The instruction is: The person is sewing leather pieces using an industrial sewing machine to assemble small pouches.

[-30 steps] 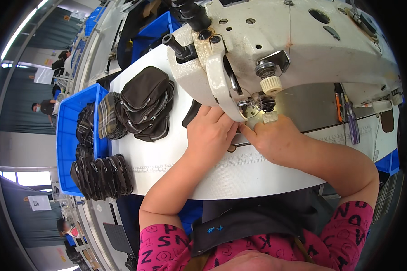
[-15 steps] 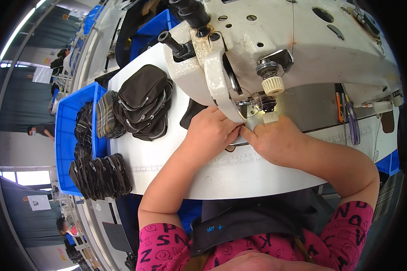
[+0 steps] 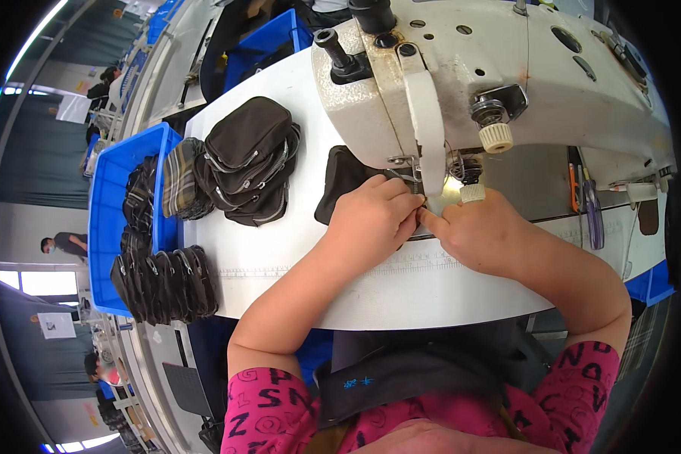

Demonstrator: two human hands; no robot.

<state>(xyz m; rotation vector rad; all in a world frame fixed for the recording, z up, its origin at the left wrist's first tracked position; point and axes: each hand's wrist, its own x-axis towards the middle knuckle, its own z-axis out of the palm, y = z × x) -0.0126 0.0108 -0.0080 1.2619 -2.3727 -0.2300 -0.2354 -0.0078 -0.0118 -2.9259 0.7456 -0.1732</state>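
Observation:
My left hand (image 3: 372, 216) presses down on a dark fabric pouch piece (image 3: 338, 181) at the needle of a white sewing machine (image 3: 499, 76). My right hand (image 3: 477, 231) lies just right of it, fingertips pinching the same piece beneath the presser foot. Both hands touch each other at the needle, and most of the piece is hidden under them and the machine head.
A pile of finished dark pouches (image 3: 246, 163) lies on the white table (image 3: 280, 257) to the left. A blue bin (image 3: 110, 227) with several more pouches stands at the table's left edge. Pens and small tools (image 3: 586, 200) lie at the right. Other people work far off at the left.
My hands have stayed at the needle, with the fingers shifting slightly on the piece. The view has drifted a little.

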